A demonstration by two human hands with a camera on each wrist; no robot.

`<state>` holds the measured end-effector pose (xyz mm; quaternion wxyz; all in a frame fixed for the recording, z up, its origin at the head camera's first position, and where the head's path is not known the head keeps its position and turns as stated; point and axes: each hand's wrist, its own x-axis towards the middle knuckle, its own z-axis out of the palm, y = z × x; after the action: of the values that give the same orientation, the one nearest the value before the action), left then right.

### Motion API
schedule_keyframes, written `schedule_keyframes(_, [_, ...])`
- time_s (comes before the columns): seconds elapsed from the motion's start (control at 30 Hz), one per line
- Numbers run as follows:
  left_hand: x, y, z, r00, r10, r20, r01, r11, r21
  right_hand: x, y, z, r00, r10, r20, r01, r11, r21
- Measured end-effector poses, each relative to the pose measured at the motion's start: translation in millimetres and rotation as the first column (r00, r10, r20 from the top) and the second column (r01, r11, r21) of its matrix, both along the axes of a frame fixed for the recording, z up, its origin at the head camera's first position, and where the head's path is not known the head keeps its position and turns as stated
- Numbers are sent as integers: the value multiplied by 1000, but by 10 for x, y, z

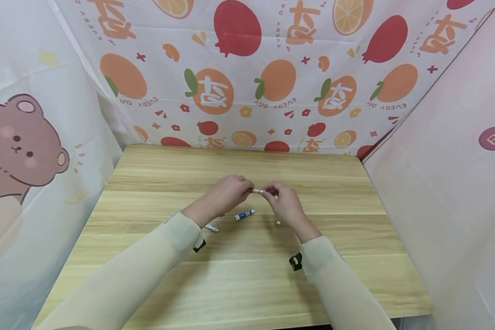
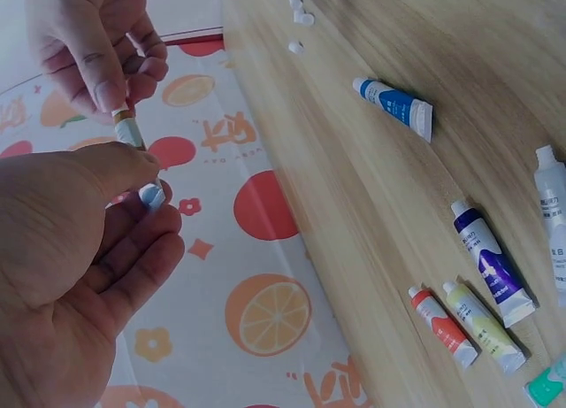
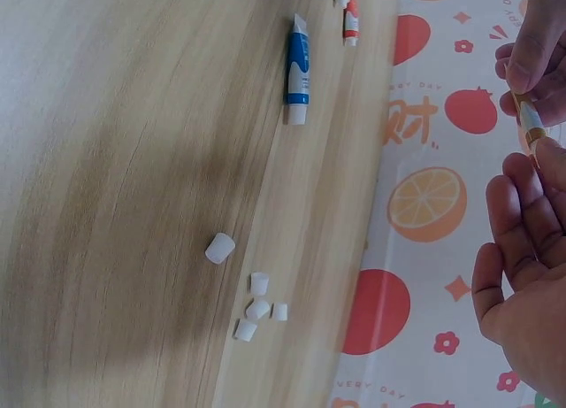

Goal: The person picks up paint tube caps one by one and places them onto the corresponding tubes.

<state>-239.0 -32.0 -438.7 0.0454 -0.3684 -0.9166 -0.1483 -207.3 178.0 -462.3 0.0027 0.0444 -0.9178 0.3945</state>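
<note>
Both hands meet above the wooden table, holding a small paint tube (image 1: 256,191) with an ochre band (image 2: 122,116) near its neck. My left hand (image 1: 230,192) pinches the tube's flat end between thumb and fingers. At the cap end, my right hand (image 1: 286,204) pinches with thumb and forefinger; the fingertips mostly hide the cap. Below the hands lies a blue paint tube (image 2: 393,105), its white cap on. Nearer the right hand, a loose white cap (image 3: 220,248) rests on the wood, with several more small white caps (image 3: 257,309) clustered beside it.
Left of the blue tube lie a purple tube (image 2: 493,265), a yellow tube (image 2: 485,327), an orange-red tube (image 2: 442,327), a whitish tube (image 2: 553,213) and a green tube (image 2: 548,386). Fruit-printed cloth (image 1: 247,114) hangs behind the table (image 1: 247,284).
</note>
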Motion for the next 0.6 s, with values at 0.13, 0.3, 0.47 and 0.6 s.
schedule_keyframes(0.13, [0, 3, 0, 1000, -2, -14, 2, 1000, -1, -6, 11, -14, 1000, 17, -9, -16, 1000, 6])
schedule_keyframes(0.3, [-4, -8, -3, 1000, -3, -21, 3, 1000, -1, -3, 26, -21, 999, 38, -11, -38, 999, 2])
schedule_keyframes(0.47, [-11, -19, 0, 1000, 20, 13, -20, 1000, -5, 8, 32, -5, 999, 30, 13, -29, 998, -60])
schedule_keyframes(0.6, [-12, -23, 6, 999, 29, 12, -29, 1000, -8, 14, 22, 5, 1000, 21, 17, -20, 997, -72])
